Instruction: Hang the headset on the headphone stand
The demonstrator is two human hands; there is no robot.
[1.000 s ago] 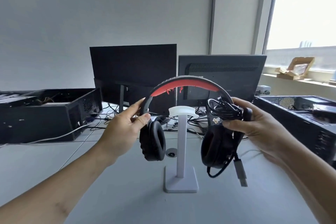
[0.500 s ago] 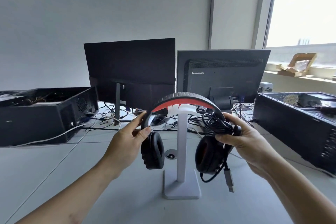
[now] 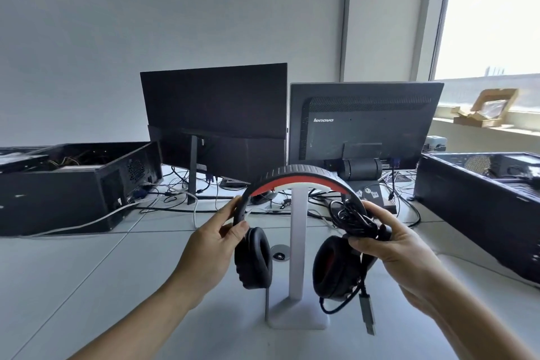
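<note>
Headset (image 3: pixel 295 181) band laid over top of stand (image 3: pixel 297 245) — earcups hung either side of post. Left hand (image 3: pixel 216 245) pinched on band; right hand (image 3: pixel 388 245) closed round bundled cable (image 3: pixel 350 218).

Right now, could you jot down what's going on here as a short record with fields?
headset: black with red lining, headband arched over the top of the stand
stand: white, upright on the table
left hand: grips the band above the left ear cup
right hand: holds the right ear cup and the bundled cable
plug: dangles near the stand's base
</note>
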